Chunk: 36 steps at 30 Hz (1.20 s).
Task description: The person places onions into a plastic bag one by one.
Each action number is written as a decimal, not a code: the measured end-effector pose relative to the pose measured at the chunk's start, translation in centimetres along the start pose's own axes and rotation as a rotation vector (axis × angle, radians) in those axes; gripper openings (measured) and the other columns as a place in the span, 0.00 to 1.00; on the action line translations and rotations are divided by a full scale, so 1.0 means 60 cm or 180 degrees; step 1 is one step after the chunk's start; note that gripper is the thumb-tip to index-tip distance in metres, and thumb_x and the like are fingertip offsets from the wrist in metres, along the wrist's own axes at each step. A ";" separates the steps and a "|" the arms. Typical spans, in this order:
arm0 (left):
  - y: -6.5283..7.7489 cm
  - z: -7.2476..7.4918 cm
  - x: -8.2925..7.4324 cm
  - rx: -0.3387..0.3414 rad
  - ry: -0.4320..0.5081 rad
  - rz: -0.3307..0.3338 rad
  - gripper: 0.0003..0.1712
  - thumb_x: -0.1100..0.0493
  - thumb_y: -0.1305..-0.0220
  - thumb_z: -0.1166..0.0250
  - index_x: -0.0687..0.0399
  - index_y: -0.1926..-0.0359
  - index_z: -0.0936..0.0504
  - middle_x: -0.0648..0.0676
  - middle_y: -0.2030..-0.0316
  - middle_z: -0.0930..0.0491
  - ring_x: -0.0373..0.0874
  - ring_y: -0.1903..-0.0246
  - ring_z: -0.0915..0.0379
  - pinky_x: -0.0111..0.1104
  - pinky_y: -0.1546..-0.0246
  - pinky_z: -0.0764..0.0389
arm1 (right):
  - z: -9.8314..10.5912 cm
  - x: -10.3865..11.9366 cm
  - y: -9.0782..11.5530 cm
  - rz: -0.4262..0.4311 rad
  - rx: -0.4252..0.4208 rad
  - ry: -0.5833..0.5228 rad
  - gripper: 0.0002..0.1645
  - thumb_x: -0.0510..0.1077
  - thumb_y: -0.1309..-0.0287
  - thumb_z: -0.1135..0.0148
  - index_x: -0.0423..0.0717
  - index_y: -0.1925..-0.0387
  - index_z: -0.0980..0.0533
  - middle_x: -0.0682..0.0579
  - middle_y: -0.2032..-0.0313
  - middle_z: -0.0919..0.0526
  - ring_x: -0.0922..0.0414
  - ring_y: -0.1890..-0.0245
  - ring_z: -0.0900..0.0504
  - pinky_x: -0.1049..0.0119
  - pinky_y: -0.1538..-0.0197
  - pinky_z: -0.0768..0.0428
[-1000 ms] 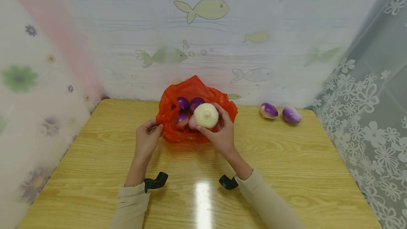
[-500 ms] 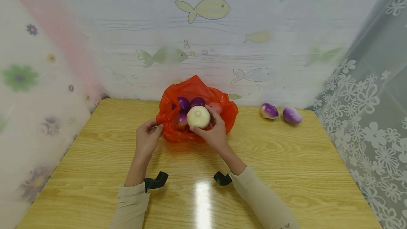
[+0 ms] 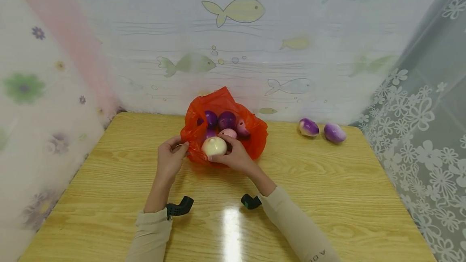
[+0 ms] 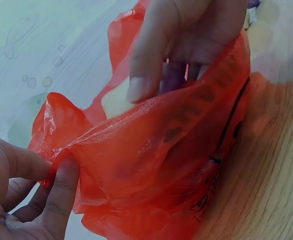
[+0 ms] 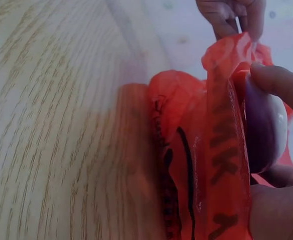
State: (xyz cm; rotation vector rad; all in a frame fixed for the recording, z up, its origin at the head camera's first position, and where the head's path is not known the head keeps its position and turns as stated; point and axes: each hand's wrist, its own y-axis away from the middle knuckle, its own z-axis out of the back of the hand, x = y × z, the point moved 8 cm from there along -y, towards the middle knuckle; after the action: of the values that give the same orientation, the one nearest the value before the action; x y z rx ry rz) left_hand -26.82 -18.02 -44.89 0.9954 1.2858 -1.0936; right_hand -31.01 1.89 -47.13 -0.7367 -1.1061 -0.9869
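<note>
A red plastic bag stands with its mouth spread on the table. My left hand pinches its rim on the left side, thumb against fingers, as the left wrist view also shows. Over the front of the mouth, my right hand grips a purple-and-white turnip with thumb and fingers. Its pale underside faces the head camera, while the right wrist view shows the turnip's purple side. Inside the bag lie several more, dark purple ones at the back and a pinkish one near the middle.
Two purple-and-white turnips lie at the table's back right. The wooden table meets a fish-printed curtain just behind the bag. Black wrist mounts jut inward from both sleeves.
My right hand has moved left and towards the front of the bag with the turnip, which has tilted. The bag's right side has drawn in slightly. My left hand keeps its pinch on the rim.
</note>
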 end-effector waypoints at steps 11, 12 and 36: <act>0.000 -0.002 -0.005 0.0032 -0.0006 -0.0031 0.16 0.69 0.27 0.42 0.72 0.41 0.23 0.66 0.49 0.23 0.31 0.64 0.19 0.22 0.61 0.16 | -0.003 0.006 -0.018 -0.0081 -0.0146 0.0378 0.48 0.50 0.46 0.23 0.39 0.28 0.34 0.44 0.36 0.25 0.49 0.42 0.22 0.53 0.37 0.20; 0.000 -0.002 -0.005 0.0042 -0.0018 -0.0030 0.16 0.69 0.26 0.43 0.72 0.41 0.23 0.66 0.48 0.23 0.31 0.64 0.19 0.22 0.60 0.16 | -0.003 0.006 -0.019 -0.0106 -0.0168 0.0386 0.48 0.50 0.46 0.23 0.39 0.28 0.34 0.44 0.36 0.25 0.49 0.42 0.23 0.52 0.37 0.21; 0.003 -0.011 -0.010 0.0153 0.0006 -0.0051 0.16 0.69 0.27 0.43 0.73 0.42 0.22 0.69 0.48 0.24 0.31 0.64 0.19 0.23 0.61 0.16 | -0.026 0.000 -0.027 -0.0205 -0.0090 0.0532 0.36 0.46 0.46 0.25 0.39 0.38 0.27 0.44 0.48 0.19 0.50 0.51 0.19 0.55 0.42 0.17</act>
State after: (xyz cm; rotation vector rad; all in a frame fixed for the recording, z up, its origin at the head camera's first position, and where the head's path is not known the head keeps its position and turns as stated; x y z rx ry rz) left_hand -26.77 -17.32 -44.35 1.0238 1.2763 -1.1408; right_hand -31.89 -0.09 -47.57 -0.6324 -0.9769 -1.1004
